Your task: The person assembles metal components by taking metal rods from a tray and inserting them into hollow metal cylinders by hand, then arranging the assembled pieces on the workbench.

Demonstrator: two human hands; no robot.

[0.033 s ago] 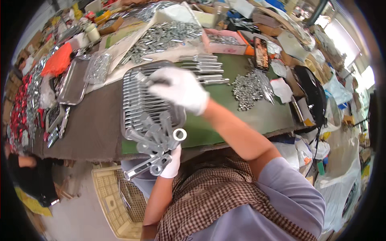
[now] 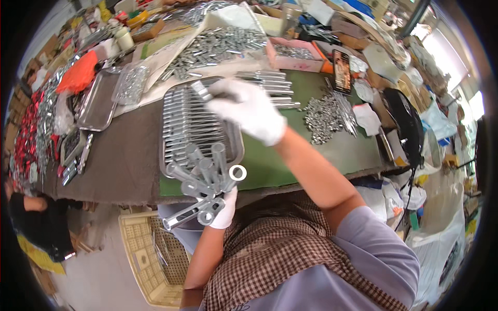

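Clasping hollow silver metal tubes lower centre, the white-gloved left hand wraps them; the white-gloved right hand pinches a silver metal cylinder, upper centre. Likely stiff, slippery; best held mid-length.

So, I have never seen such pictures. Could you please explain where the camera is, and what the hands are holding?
There is no machine here: a person works with two gloved hands. The camera sits on the person's head and looks down; its fisheye lens bends straight edges.

The left hand grips a bunch of metal tubes. The right hand holds a short metal piece at a tray with rods in it.

Also on the table are a heap of small parts, a pink box and a phone.
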